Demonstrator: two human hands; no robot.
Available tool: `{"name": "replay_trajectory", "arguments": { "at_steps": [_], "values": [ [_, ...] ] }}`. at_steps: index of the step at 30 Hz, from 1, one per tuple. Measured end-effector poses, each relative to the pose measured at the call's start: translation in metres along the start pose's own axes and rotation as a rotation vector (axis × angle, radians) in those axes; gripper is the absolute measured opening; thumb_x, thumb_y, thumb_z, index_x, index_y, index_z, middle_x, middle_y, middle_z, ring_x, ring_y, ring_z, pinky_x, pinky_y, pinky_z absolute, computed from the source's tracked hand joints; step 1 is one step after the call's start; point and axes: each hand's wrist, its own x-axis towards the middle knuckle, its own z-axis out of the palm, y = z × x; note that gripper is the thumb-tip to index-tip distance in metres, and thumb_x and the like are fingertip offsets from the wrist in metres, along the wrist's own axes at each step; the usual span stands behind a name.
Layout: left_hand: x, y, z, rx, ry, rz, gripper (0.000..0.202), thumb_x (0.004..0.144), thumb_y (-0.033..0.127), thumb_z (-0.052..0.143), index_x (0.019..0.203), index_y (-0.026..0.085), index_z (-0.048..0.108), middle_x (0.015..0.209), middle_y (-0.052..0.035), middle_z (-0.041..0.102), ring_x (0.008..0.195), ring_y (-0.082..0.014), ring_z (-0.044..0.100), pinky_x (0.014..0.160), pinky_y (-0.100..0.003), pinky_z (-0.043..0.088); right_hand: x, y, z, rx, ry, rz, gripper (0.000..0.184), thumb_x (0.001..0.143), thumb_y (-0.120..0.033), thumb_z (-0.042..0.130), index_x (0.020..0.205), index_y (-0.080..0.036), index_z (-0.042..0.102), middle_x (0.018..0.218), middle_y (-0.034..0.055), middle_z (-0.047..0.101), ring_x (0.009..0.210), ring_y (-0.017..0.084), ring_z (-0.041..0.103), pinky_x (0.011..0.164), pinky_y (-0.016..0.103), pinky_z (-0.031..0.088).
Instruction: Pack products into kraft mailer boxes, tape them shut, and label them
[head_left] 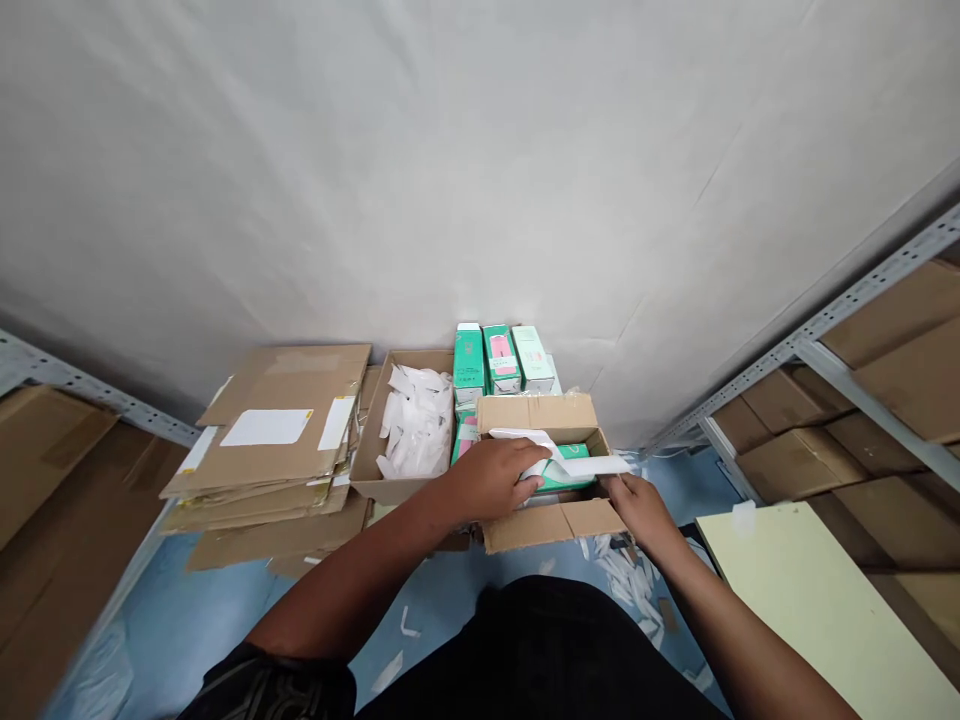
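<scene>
An opened cardboard carton (562, 522) stands in front of me with its flaps folded out. A green and white box (574, 450) lies inside it, partly under a long white paper strip (592, 466). Reaching over the carton's left side, my left hand (499, 476) closes its fingers on the strip's left part, above the green box. My right hand (637, 505) is at the carton's right front corner, fingers curled right below the strip's free end. What its fingertips grip there is hidden.
Several green and pale boxes (501, 360) stand against the wall. Left of them is a carton of crumpled white paper (416, 420), then stacked flattened cardboard (300, 375). Paper scraps (630, 585) litter the blue floor. A pale yellow board (817, 590) and shelved cartons (795, 465) are right.
</scene>
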Motion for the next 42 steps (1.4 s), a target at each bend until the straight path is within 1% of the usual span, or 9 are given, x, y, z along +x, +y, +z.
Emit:
{"name": "replay_trajectory", "arguments": {
  "at_steps": [7,9,12,15,18,22,30,36,42],
  "values": [
    [0.006,0.004,-0.007,-0.148,0.346,0.063,0.021,0.098,0.028,0.055,0.111,0.022,0.070,0.103,-0.0073,0.074,0.100,-0.0225,0.068,0.088,-0.038,0.056,-0.014,0.022,-0.015,0.010,0.076,0.053,0.041,0.090,-0.046,0.037,0.072,-0.021,0.064,0.076,0.0076,0.071,0.077,0.025,0.064,0.065,0.029,0.039],
    [0.015,0.005,0.002,-0.133,0.415,0.014,0.024,0.097,0.028,0.057,0.117,0.022,0.068,0.113,-0.0094,0.071,0.111,-0.0253,0.065,0.097,-0.043,0.054,-0.021,0.032,-0.024,0.028,0.107,0.105,0.041,0.088,-0.046,0.038,0.070,-0.021,0.064,0.075,0.0072,0.070,0.075,0.025,0.063,0.063,0.029,0.038],
    [0.032,0.013,0.028,-0.140,0.377,-0.052,0.036,0.097,0.032,0.059,0.132,0.023,0.061,0.137,-0.0121,0.060,0.132,-0.0296,0.053,0.112,-0.051,0.046,-0.032,0.053,-0.040,0.082,0.174,0.177,0.041,0.087,-0.046,0.038,0.067,-0.021,0.064,0.073,0.0073,0.070,0.074,0.024,0.063,0.062,0.030,0.039],
    [0.049,0.030,0.062,-0.234,0.316,-0.175,0.054,0.096,0.037,0.061,0.147,0.025,0.050,0.155,-0.0131,0.044,0.146,-0.0321,0.040,0.118,-0.052,0.040,-0.044,0.085,-0.058,0.162,0.253,0.235,0.042,0.086,-0.048,0.039,0.070,-0.020,0.067,0.075,0.0071,0.071,0.075,0.025,0.063,0.063,0.030,0.040],
    [0.072,0.053,0.098,-0.452,0.177,-0.334,0.070,0.095,0.044,0.060,0.157,0.026,0.035,0.162,-0.0132,0.036,0.148,-0.0320,0.040,0.115,-0.048,0.044,-0.058,0.125,-0.076,0.258,0.310,0.304,0.042,0.086,-0.048,0.039,0.073,-0.020,0.069,0.078,0.0067,0.072,0.078,0.025,0.064,0.063,0.030,0.042],
    [0.121,0.094,0.145,-0.742,-0.105,-0.381,0.067,0.096,0.050,0.055,0.156,0.024,0.039,0.153,-0.0111,0.052,0.140,-0.0309,0.051,0.111,-0.045,0.048,-0.080,0.187,-0.100,0.333,0.361,0.351,0.043,0.087,-0.048,0.039,0.081,-0.020,0.071,0.083,0.0070,0.074,0.084,0.026,0.066,0.069,0.030,0.045],
    [0.224,0.180,0.263,-0.886,-0.295,-0.327,0.068,0.089,0.050,0.060,0.150,0.022,0.050,0.146,-0.0076,0.061,0.134,-0.0326,0.056,0.113,-0.044,0.043,-0.140,0.324,-0.144,0.449,0.388,0.508,0.040,0.088,-0.048,0.043,0.098,-0.022,0.071,0.104,0.0086,0.076,0.100,0.028,0.067,0.082,0.032,0.048],
    [0.284,0.234,0.361,-0.992,-0.516,-0.238,0.065,0.086,0.047,0.063,0.145,0.021,0.056,0.143,-0.0061,0.063,0.134,-0.0322,0.056,0.116,-0.045,0.039,-0.190,0.415,-0.149,0.570,0.458,0.703,0.045,0.088,-0.054,0.046,0.106,-0.021,0.070,0.104,0.0102,0.076,0.095,0.027,0.069,0.077,0.033,0.049],
    [0.331,0.265,0.442,-1.027,-0.773,-0.160,0.061,0.084,0.044,0.066,0.140,0.022,0.061,0.141,-0.0065,0.065,0.134,-0.0325,0.056,0.116,-0.048,0.038,-0.216,0.474,-0.134,0.794,0.644,0.822,0.047,0.083,-0.055,0.054,0.109,-0.019,0.067,0.088,0.0085,0.077,0.076,0.025,0.071,0.066,0.032,0.050]
  ]
}}
